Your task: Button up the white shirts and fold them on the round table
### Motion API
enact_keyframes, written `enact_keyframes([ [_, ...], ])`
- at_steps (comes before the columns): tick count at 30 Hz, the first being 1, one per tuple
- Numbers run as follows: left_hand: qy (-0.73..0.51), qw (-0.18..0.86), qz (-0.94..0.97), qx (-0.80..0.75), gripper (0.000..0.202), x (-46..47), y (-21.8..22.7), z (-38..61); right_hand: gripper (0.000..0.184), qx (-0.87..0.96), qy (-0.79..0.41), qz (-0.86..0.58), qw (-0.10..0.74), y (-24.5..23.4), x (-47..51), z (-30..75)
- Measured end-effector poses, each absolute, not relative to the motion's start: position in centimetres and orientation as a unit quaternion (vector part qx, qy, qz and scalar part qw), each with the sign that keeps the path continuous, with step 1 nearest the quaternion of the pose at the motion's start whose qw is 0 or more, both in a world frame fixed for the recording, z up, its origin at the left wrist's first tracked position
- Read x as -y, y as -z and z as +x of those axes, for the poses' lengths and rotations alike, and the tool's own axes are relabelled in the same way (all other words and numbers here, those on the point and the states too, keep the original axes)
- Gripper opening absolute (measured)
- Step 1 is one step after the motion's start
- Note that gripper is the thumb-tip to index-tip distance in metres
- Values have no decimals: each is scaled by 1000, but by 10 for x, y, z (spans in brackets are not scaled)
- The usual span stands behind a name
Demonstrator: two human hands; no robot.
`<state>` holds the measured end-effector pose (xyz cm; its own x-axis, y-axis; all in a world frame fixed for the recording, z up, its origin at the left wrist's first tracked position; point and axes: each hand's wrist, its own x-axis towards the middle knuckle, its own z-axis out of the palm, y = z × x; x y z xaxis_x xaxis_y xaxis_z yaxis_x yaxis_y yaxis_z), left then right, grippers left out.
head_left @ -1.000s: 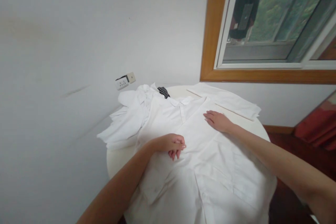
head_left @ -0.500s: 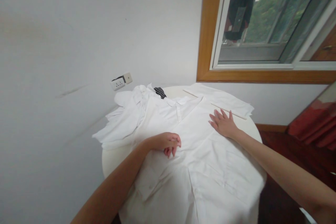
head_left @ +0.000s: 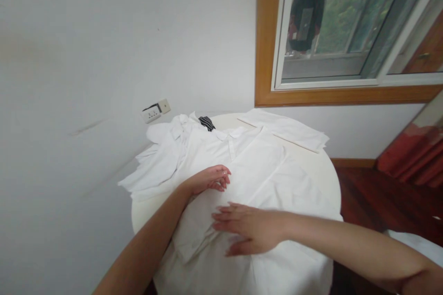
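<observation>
A white shirt (head_left: 273, 170) lies spread front-up over a round white table (head_left: 323, 166), collar toward the wall. My left hand (head_left: 209, 178) rests on the shirt's left chest, fingers curled downward against the cloth. My right hand (head_left: 247, 227) lies flat on the shirt's lower middle, fingers stretched out and pointing left, just below the left hand. Nothing is held in the right hand.
More white garments (head_left: 157, 161) are heaped at the table's left, with a black striped piece (head_left: 206, 123) behind the collar. A folded white cloth (head_left: 287, 130) lies at the back. A wall socket (head_left: 152, 111), a wood-framed window (head_left: 266, 55) and dark wooden floor (head_left: 374, 198) surround the table.
My right hand has swept from the shirt's upper right down and left to its lower middle. The left hand shifted slightly up. The camera view has turned a little to the right.
</observation>
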<state>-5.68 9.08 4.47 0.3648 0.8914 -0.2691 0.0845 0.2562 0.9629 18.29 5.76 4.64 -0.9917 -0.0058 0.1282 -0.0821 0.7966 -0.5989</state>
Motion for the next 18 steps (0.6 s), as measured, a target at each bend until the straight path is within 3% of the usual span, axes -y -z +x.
enact_keyframes([
  [3, -307, 633, 528, -476, 38, -91, -46, -56, 70, 926, -369, 77, 36, -57, -50, 180],
  [6, -305, 628, 530, -481, 38, -89, -47, -55, 56, 892, -443, 83, -1, -79, -65, 182],
  [9, -308, 628, 529, -480, 40, -89, -47, -54, 42, 890, -450, -8, 73, -93, -105, 190],
  [13, -306, 625, 531, -483, 42, -89, -47, -54, 42, 924, -247, -219, 192, -69, -175, 210],
  [15, -306, 625, 531, -484, 43, -89, -46, -54, 48, 929, -117, -294, 192, -44, -206, 225],
  [18, -304, 626, 532, -483, 43, -90, -45, -55, 62, 926, -53, -341, 155, -11, -235, 246],
])
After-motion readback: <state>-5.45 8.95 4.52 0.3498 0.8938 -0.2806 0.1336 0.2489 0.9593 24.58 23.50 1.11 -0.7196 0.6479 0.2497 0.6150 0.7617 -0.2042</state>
